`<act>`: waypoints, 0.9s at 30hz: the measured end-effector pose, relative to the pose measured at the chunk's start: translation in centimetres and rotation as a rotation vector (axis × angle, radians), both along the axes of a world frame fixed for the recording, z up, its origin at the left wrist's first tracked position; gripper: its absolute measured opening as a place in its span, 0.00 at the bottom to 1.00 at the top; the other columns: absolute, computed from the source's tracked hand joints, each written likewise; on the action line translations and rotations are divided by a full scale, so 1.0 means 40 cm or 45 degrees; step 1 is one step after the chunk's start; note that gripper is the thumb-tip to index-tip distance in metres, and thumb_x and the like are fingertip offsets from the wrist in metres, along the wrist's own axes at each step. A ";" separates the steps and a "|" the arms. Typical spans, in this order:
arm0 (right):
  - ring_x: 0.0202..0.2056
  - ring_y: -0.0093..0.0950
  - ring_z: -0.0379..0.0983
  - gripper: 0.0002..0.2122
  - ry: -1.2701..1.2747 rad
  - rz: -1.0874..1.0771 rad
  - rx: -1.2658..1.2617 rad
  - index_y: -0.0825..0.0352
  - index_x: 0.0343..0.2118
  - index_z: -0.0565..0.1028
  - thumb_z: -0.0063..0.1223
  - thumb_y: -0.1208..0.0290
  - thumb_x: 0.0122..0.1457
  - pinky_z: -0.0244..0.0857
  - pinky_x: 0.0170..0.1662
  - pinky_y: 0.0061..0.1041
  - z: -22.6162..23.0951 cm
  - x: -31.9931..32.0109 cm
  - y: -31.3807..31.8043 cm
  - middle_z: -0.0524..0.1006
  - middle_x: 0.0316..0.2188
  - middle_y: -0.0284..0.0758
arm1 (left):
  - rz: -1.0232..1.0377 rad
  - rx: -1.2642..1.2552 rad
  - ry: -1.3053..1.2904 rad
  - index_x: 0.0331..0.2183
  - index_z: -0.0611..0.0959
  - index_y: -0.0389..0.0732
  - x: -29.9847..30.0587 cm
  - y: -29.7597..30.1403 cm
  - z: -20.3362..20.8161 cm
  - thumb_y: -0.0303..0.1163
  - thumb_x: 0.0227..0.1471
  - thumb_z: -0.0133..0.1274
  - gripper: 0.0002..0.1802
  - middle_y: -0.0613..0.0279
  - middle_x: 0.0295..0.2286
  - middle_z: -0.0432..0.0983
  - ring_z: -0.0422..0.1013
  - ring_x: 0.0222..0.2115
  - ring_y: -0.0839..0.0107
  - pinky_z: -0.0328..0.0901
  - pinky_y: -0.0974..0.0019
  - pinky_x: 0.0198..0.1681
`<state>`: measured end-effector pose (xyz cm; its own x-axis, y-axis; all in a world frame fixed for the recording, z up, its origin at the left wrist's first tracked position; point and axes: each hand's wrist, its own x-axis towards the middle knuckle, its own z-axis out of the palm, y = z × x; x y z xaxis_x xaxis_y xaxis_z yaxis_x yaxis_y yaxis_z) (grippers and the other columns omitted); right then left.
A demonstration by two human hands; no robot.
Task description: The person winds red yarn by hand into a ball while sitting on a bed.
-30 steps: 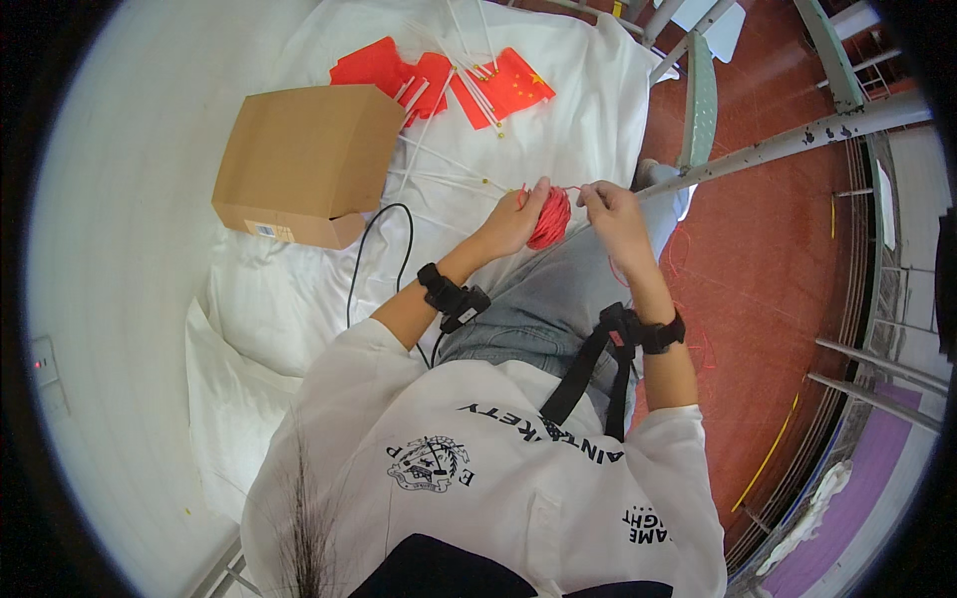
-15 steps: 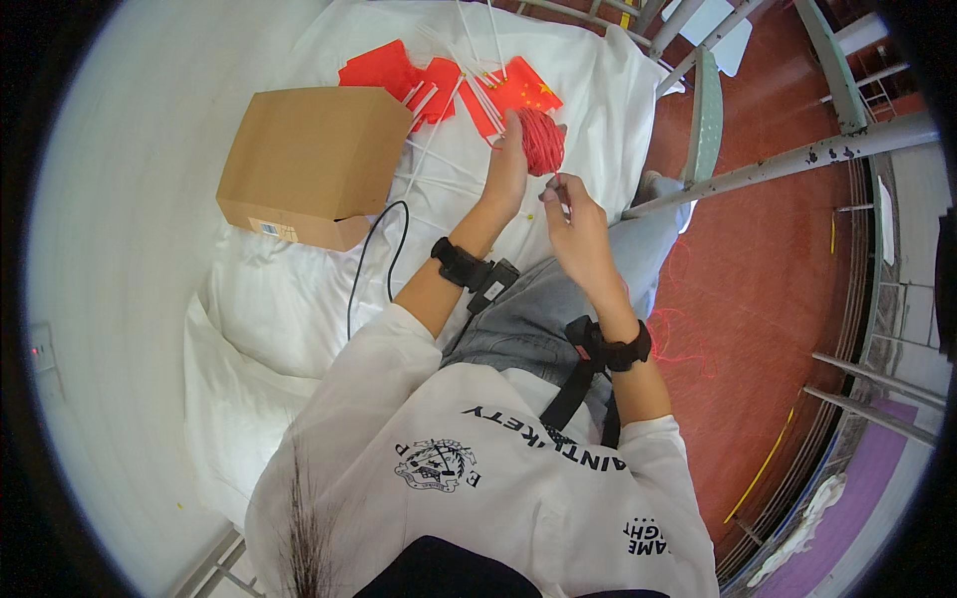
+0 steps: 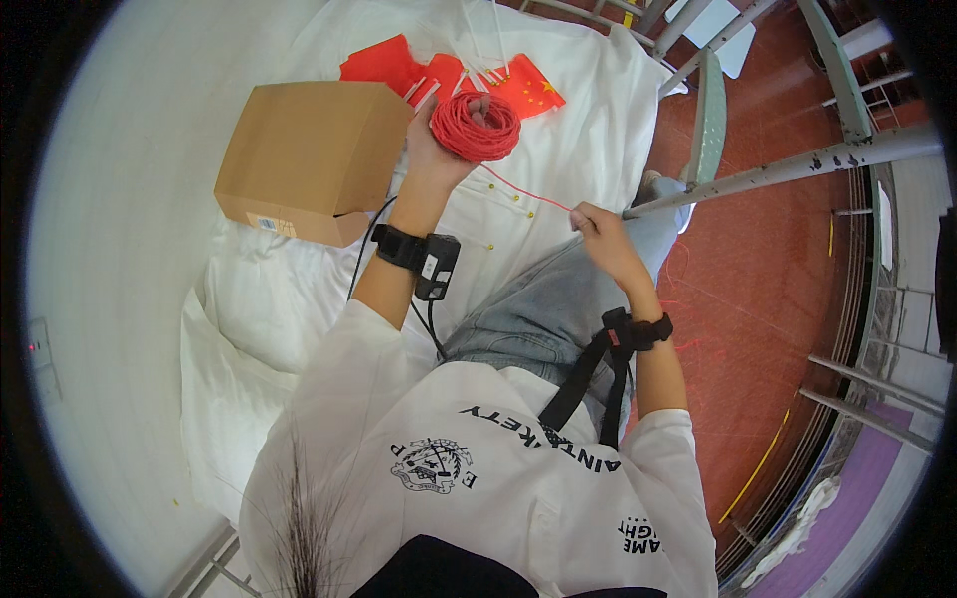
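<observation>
My left hand [image 3: 436, 140] holds a coil of red string [image 3: 477, 128] over the white sheet, its fingertips showing through the coil's centre. From the coil a single taut strand [image 3: 528, 191] runs down to the right. My right hand [image 3: 601, 236] pinches that strand above my jeans. Beyond the coil lie small red flags [image 3: 528, 88] with white sticks; the coil and my left hand cover part of them. Several gold-tipped white sticks [image 3: 490, 247] lie on the sheet between my hands.
A brown cardboard box [image 3: 299, 149] stands left of my left hand. Grey metal bed rails [image 3: 788, 171] rise on the right edge. Loose red string [image 3: 688, 344] trails over the red floor [image 3: 743, 399]. A black cable [image 3: 361, 244] runs beside my left forearm.
The coil in my left hand has moved left and turned to show its open centre. My right hand has gone right and down, drawing out a longer strand between the hands.
</observation>
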<state>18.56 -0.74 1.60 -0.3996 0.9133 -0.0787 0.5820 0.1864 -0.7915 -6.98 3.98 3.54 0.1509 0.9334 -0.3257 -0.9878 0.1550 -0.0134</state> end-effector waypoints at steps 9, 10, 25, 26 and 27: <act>0.25 0.43 0.69 0.04 -0.151 -0.009 0.705 0.69 0.23 0.69 0.47 0.76 0.50 0.62 0.27 0.35 0.142 -0.027 0.063 0.71 0.20 0.43 | -0.214 0.303 0.492 0.28 0.75 0.39 -0.043 -0.106 0.018 0.45 0.57 0.36 0.20 0.59 0.19 0.73 0.71 0.22 0.70 0.68 0.66 0.31; 0.24 0.43 0.69 0.04 -0.198 -0.012 0.736 0.68 0.23 0.70 0.48 0.75 0.50 0.62 0.27 0.36 0.165 -0.044 0.073 0.71 0.19 0.43 | -0.333 0.303 0.359 0.24 0.75 0.35 -0.039 -0.117 0.036 0.52 0.54 0.39 0.27 0.58 0.19 0.72 0.69 0.19 0.70 0.65 0.70 0.25; 0.19 0.32 0.71 0.09 0.073 -0.273 0.026 0.74 0.31 0.71 0.44 0.72 0.54 0.63 0.25 0.27 0.014 -0.179 0.032 0.74 0.17 0.43 | -0.448 0.476 2.054 0.15 0.73 0.36 0.074 -0.134 -0.072 0.48 0.57 0.34 0.30 0.64 0.12 0.68 0.58 0.13 0.79 0.56 0.71 0.19; 0.19 0.30 0.72 0.10 0.024 -0.247 -0.062 0.74 0.32 0.70 0.42 0.71 0.55 0.63 0.26 0.27 0.008 -0.172 0.035 0.74 0.17 0.41 | -0.429 0.409 2.052 0.14 0.70 0.36 0.083 -0.134 -0.074 0.48 0.57 0.37 0.29 0.66 0.11 0.63 0.57 0.14 0.79 0.55 0.70 0.18; 0.19 0.30 0.72 0.10 0.023 -0.249 -0.056 0.74 0.32 0.70 0.42 0.71 0.55 0.63 0.26 0.27 0.022 -0.171 0.034 0.74 0.17 0.41 | -0.426 0.415 2.052 0.14 0.70 0.36 0.087 -0.133 -0.079 0.48 0.57 0.37 0.29 0.66 0.11 0.63 0.57 0.14 0.79 0.55 0.70 0.18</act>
<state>11.71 0.62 2.47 -0.2169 0.9695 -0.1143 0.5891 0.0366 -0.8072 -3.49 -1.35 0.37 0.0708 0.9865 -0.1474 0.1149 0.1387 0.9836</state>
